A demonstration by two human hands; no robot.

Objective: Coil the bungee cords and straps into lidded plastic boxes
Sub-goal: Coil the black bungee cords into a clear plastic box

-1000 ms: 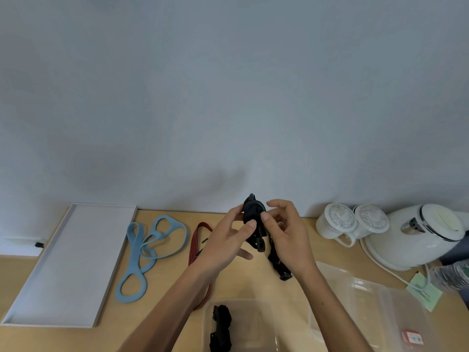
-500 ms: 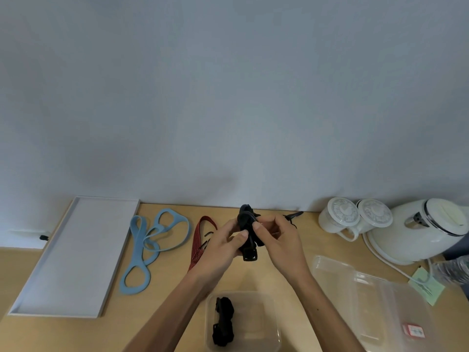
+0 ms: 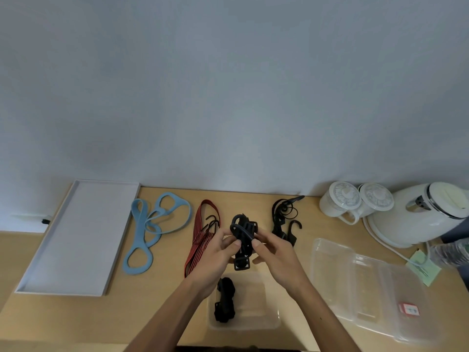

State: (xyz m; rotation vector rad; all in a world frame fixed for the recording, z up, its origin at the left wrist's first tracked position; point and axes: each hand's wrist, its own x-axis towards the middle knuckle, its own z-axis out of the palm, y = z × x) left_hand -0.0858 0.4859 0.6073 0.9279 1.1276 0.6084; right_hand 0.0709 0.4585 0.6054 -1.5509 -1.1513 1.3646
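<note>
i hold the black strap above the worktop's near edge, left hand and right hand fingers pinched on its coil. coiling looks nearly finished; next it goes down into the open box beside the bundle already there.

Wooden worktop against wall. Resting directly on it, left to right: white tray, blue strap, red-black cord, open clear box, black hooked cords, stacked clear boxes, two mugs, kettle.
</note>
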